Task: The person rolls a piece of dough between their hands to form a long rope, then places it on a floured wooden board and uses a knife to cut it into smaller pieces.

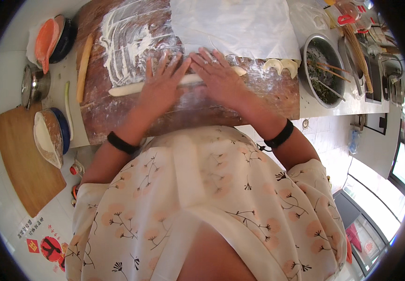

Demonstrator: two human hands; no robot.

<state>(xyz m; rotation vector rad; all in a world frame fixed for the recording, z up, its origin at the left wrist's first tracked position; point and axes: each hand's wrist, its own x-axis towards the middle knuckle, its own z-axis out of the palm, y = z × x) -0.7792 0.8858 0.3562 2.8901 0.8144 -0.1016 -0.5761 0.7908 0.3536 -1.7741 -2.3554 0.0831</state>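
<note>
My left hand lies flat, fingers apart, on a long roll of dough that runs across the floured wooden board. Beside it my right hand presses on the same roll with spread fingers; the roll's right tip shows past it. Neither hand is closed around the dough. Just beyond the fingertips is a white sheet. Folded pieces of dough that look like dumplings sit at the sheet's lower right edge. Loose flour is smeared over the board's far left part.
A wooden rolling pin lies at the board's left edge. Left of the board are a green stalk, a container of flour, a lidded metal pot and an orange scoop. At right stands a metal bowl with chopped greens and chopsticks.
</note>
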